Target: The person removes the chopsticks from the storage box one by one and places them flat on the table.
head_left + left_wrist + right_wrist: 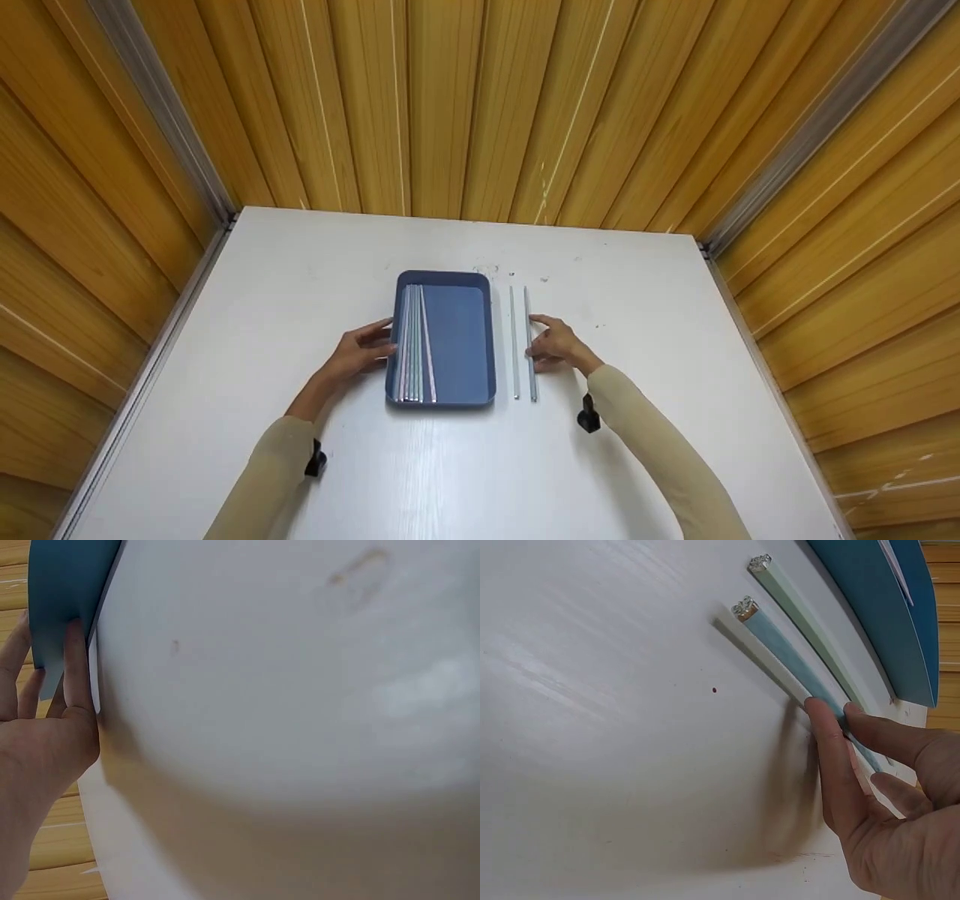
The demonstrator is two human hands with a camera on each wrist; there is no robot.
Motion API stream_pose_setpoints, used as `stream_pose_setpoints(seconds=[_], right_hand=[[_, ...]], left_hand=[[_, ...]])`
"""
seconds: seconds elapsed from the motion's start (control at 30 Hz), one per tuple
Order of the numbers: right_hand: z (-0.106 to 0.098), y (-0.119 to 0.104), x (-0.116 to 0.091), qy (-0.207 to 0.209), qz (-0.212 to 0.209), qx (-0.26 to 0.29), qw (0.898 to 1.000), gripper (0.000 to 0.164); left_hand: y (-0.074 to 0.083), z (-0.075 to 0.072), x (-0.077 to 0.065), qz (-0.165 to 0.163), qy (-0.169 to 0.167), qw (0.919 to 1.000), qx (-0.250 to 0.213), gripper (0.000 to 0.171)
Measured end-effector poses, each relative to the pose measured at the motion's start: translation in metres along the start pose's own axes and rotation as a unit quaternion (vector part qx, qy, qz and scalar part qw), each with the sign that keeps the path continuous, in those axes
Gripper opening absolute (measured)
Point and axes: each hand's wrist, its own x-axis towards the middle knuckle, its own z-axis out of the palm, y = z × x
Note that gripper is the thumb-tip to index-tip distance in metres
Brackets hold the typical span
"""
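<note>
A blue rectangular tray (454, 345) lies on the table, with several pale, slim chopsticks (415, 345) gathered along its left side. At the tray's left wall, my left hand (360, 351) rests with its fingers fairly straight; in the left wrist view the fingertips touch the tray's outer wall. To the right of the tray, my right hand (553, 343) pinches a pale blue chopstick (787, 652) between thumb and fingers. This chopstick has a shiny, silvery, faceted end and casts a shadow beside it. Between it and the tray lies a pale green chopstick (810, 622), parallel to it.
The white table (645, 300) spreads around the tray, with small dark specks and marks behind it. Yellow wood-patterned panels (442, 112) stand at the back and both sides. A small black device (589, 415) hangs at each wrist.
</note>
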Motion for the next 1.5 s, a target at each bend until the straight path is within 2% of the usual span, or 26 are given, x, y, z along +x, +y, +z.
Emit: stream_pose_setpoints(seconds=[0.27,0.6,0.83,1.03,1.2,1.5], right_hand=[[0.002,-0.003,0.002,0.008,0.006,-0.014,1.000,0.083],[0.004,-0.001,0.004,0.022,0.020,-0.024,0.999,0.083],[0.007,0.002,0.004,0.031,0.009,-0.044,0.998,0.082],[0.008,0.007,0.004,0.042,0.001,-0.028,0.999,0.081],[0.007,0.009,0.002,0.045,0.011,-0.014,0.999,0.079],[-0.003,0.001,-0.003,0.038,0.017,-0.028,0.999,0.072]], left_hand=[[-0.002,0.001,0.000,-0.007,0.010,0.9999,0.006,0.070],[-0.001,-0.001,0.002,-0.004,0.004,0.9999,-0.010,0.070],[-0.002,-0.001,0.002,-0.002,0.001,1.0000,-0.003,0.069],[-0.002,-0.001,0.002,0.007,-0.006,0.9997,-0.022,0.070],[-0.003,-0.001,0.003,0.006,-0.005,0.9999,-0.008,0.071],[0.000,-0.002,0.002,-0.002,-0.005,1.0000,-0.004,0.071]])
